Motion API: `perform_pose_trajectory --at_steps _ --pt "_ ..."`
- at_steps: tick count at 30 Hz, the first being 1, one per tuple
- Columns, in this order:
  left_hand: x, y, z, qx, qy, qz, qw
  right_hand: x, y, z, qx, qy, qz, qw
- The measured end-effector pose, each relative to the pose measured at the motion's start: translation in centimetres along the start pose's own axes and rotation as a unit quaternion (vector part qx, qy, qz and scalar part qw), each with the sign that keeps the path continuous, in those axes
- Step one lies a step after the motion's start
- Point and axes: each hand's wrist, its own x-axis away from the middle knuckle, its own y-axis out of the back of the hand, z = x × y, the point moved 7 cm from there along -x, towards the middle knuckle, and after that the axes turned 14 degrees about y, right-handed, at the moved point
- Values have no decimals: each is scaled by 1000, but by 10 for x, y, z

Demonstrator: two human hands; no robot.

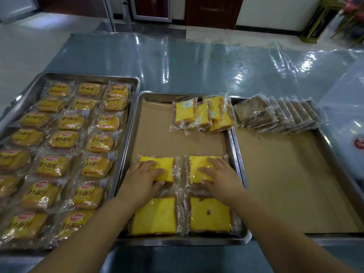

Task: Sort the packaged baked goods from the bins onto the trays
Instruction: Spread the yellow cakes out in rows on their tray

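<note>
Middle tray (177,242), brown paper lining (167,138): four wrapped yellow cake slices in a two-by-two block at the near end. Left hand (143,174) rests on the far-left slice (165,164), fingers laid fairly straight and spread over the wrap. Right hand (216,174) rests likewise on the far-right slice (197,164). Both hands cover much of these slices; cannot tell whether the thumbs at the near edges pinch. Near pair (153,217) lies uncovered, partly crossed by the forearms. Loose heap of yellow slices (202,115) at the far right corner; labels too small to read. Left tray (88,75) full of bread packs (67,119), cut off at the frame edge. Right tray (323,134): overlapping row of brown slices (275,113) along the far end, farthest ones blurred
</note>
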Motion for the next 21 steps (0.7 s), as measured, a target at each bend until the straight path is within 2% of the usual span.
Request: perform_pose_trajectory --at_steps 4,12,18,21 --pt "1 2 2 9 4 7 1000 8 5 2 -7 2 -15 1000" --pt "-40 36 -21 72 -27 -20 997 -33 66 -7 -63 -8 -151 986" --pt "-103 56 -49 84 -51 -29 995 -82 99 -36 -60 -74 -181 979" --pt "-136 55 -59 85 -58 -28 994 -104 103 -51 -24 -112 -145 983"
